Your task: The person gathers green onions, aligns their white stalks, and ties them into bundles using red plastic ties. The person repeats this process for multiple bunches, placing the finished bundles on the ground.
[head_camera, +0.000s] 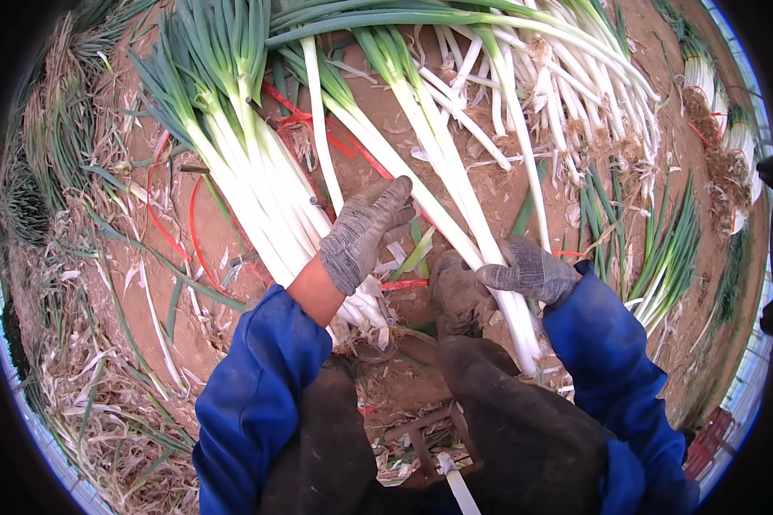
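My right hand, in a grey knit glove, grips a few long green onions around their white stalks. Their root ends point down between my knees and their green leaves reach away from me. My left hand, gloved too, holds nothing I can see; its fingers are extended, with the tips at the edge of the leftmost of these stalks. Beneath and left of it lies a thick bundle of green onions, laid side by side with roots toward me. Thin metal rod ends show among that bundle.
A loose pile of green onions lies ahead on the right. Red straps lie on the soil around the bundle. Dry trimmings cover the left ground. Tied bundles stand far right. A metal frame sits between my legs.
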A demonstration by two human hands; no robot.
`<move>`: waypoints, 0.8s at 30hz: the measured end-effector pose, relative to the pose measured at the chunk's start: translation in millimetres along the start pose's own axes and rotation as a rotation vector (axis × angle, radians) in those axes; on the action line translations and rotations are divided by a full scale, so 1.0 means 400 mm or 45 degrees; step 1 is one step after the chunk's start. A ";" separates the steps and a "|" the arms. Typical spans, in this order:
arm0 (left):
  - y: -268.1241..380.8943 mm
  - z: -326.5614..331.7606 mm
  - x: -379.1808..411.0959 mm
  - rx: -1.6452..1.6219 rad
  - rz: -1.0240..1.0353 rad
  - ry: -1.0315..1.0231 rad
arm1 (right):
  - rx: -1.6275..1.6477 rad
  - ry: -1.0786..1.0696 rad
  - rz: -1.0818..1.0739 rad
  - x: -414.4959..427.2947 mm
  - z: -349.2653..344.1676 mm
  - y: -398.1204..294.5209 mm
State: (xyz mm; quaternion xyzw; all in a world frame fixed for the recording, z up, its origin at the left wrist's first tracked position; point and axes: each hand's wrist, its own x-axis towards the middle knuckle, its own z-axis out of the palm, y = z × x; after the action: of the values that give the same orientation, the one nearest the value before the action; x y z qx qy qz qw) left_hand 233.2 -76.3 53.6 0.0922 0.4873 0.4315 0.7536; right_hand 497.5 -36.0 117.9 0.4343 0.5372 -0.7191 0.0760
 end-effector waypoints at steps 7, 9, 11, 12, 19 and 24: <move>0.008 0.099 0.021 -0.213 -0.176 -0.130 | -0.217 -0.049 0.278 -0.329 -0.001 0.013; 0.014 0.136 0.002 -0.095 -0.231 -0.137 | -0.298 -0.049 0.340 -0.445 0.016 -0.026; 0.017 0.183 -0.027 -0.064 -0.322 -0.233 | -0.527 0.157 -0.024 -0.561 0.034 -0.001; 0.015 0.209 -0.040 -0.070 -0.365 -0.321 | -0.661 0.224 -0.085 -0.630 0.037 0.007; 0.113 0.630 -0.251 -0.063 -0.170 -0.586 | -1.420 0.729 0.028 -1.049 0.062 -0.237; 0.207 0.858 -0.370 -0.070 0.141 -0.869 | -1.506 1.136 -0.027 -1.269 0.099 -0.190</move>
State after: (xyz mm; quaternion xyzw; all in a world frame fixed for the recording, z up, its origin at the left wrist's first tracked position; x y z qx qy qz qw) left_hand 443.3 -38.7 371.3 0.2374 0.1896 0.4290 0.8507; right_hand 742.5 -219.1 531.9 0.5665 0.8189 -0.0656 0.0648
